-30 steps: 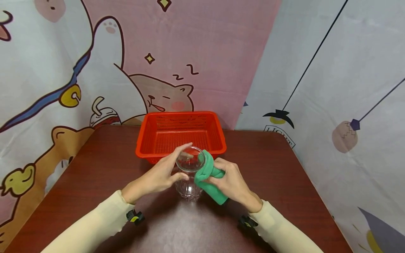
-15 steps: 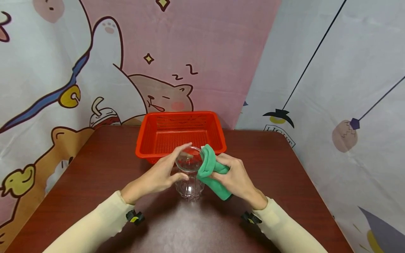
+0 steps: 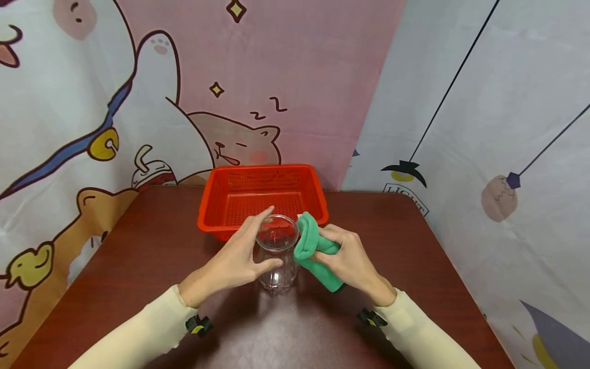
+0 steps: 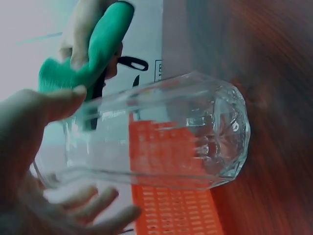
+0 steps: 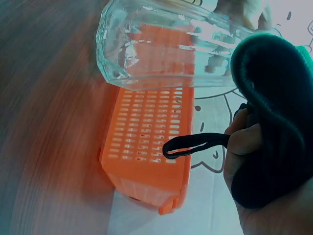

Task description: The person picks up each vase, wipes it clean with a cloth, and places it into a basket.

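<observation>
While our left hand (image 3: 230, 266) curls its fingers and thumb round the clear glass (image 3: 276, 253), steadying it upright on the brown table (image 3: 138, 246), our right hand (image 3: 345, 264) grasps a folded green cloth (image 3: 313, 248) and presses it against the glass's right side, up by the rim. The glass stands near the middle of the table, just on the near side of the red basket (image 3: 221, 205), which sits at the far edge against the cartoon backdrop (image 3: 138, 102). In the left wrist view the cloth (image 4: 93, 58) shows beyond the glass (image 4: 161, 137), outside its wall, not inside it. We judge this to be the wiping step, with the outer wall and rim being rubbed. The next move, as we see it, calls for a firm left-hand hold so the glass does not tip, while the cloth works round the rim or down the wall.
</observation>
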The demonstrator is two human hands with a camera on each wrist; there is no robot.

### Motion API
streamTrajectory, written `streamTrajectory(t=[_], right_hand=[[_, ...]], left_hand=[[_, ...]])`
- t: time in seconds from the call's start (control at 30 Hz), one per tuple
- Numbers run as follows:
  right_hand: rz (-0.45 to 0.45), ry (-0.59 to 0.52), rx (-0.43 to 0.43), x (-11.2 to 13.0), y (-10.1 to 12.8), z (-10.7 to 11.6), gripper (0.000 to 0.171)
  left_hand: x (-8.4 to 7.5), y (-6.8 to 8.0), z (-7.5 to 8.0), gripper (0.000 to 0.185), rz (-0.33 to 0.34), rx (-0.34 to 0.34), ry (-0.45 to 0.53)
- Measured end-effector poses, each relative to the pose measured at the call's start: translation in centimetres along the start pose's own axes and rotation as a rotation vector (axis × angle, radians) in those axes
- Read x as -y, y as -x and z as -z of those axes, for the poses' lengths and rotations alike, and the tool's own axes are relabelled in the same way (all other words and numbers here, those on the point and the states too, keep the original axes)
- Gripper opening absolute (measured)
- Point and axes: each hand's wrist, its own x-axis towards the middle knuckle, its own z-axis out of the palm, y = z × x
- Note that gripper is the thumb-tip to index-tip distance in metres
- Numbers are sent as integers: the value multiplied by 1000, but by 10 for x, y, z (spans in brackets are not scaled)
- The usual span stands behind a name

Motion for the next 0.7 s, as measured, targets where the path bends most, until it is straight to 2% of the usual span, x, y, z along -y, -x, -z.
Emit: streamTrajectory(t=[0.17,0.37,0.53,0.7], right_hand=[[-9,14,-17,-6,1,7,38],[-37,36,-42,-10,2,15,37],[-47,30,-38,-12,4,17,41],[-52,36,-38,-13,6,18,42]], left_hand=[[-14,0,-8,115,87,-134,-184],[-26,-9,-17,108,151,-225,-332],[-28,-12,-22,95,162,-261,-351],[-25,-11,-20,91,163,-251,-285]])
